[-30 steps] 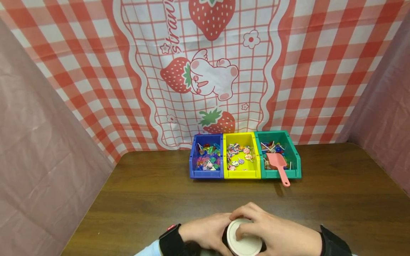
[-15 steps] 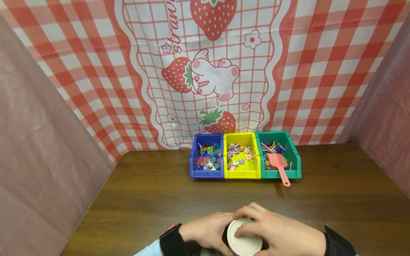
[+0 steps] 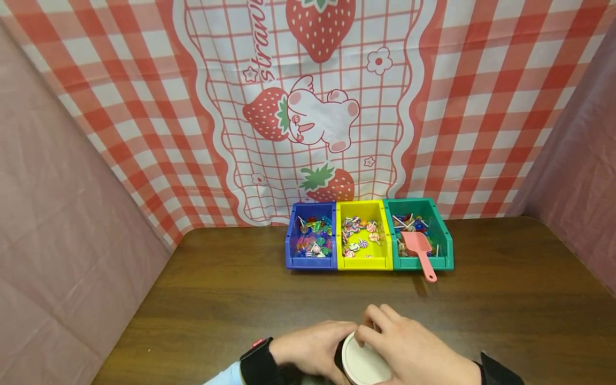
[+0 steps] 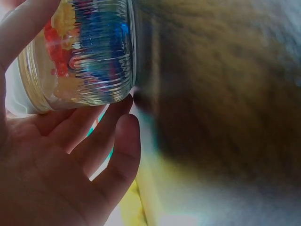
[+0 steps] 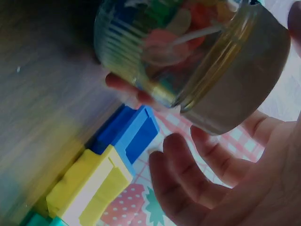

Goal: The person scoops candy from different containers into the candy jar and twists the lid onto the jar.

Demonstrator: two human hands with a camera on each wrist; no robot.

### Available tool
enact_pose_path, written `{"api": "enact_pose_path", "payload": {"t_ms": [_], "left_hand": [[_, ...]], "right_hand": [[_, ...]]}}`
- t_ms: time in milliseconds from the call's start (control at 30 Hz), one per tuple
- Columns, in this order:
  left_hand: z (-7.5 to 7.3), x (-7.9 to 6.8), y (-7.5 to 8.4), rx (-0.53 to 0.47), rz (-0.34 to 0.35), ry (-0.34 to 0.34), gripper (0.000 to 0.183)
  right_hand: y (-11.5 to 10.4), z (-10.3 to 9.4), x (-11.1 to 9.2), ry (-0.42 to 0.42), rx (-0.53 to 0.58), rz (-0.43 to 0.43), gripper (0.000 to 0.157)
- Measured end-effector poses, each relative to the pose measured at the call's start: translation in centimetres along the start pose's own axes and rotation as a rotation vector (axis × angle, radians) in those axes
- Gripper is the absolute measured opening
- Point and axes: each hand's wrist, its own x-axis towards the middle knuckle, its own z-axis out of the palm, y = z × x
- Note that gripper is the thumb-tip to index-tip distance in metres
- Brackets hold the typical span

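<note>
A ribbed clear glass jar (image 4: 101, 52) with colourful candies inside carries a cream screw lid (image 3: 363, 362). It is at the bottom of the head view, near the person. My left hand (image 3: 313, 346) holds the jar's side, its thumb and fingers round the glass. From the right, my right hand (image 3: 414, 345) grips the lid with bent fingers at its far rim. In the right wrist view the lid (image 5: 244, 70) sits on the jar, and some of the fingers (image 5: 176, 174) stand off from it. The jar's lower part is hidden in the head view.
Blue (image 3: 313, 263), yellow (image 3: 364, 263) and green (image 3: 445, 251) bins of small candies stand side by side at the back of the brown table (image 3: 231, 289). A pink scoop (image 3: 421, 248) lies in the green bin, handle over its front. Behind hangs a checked strawberry cloth (image 3: 462, 107).
My right hand has turned on the lid; its index finger has shifted from the lid's top to the far rim. The left hand and the jar stay in about the same place.
</note>
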Motion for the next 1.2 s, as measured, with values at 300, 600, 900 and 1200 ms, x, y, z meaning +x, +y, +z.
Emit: {"api": "enact_pose_path", "payload": {"t_ms": [300, 600, 900, 1200], "left_hand": [[0.0, -0.1, 0.2, 0.007, 0.023, 0.004, 0.069], [0.2, 0.0, 0.2, 0.043, 0.022, 0.025, 0.073], [0.1, 0.0, 0.1, 0.05, 0.036, 0.025, 0.073], [0.1, 0.1, 0.2, 0.031, 0.017, 0.008, 0.07]], "right_hand": [[0.1, -1.5, -0.3, -0.027, 0.175, -0.172, 0.047], [0.5, -2.4, -0.6, -0.166, 0.343, -0.241, 0.023], [0.7, -1.5, -0.5, -0.096, 0.284, -0.198, 0.015], [0.2, -0.5, 0.0, -0.048, 0.035, -0.106, 0.038]]}}
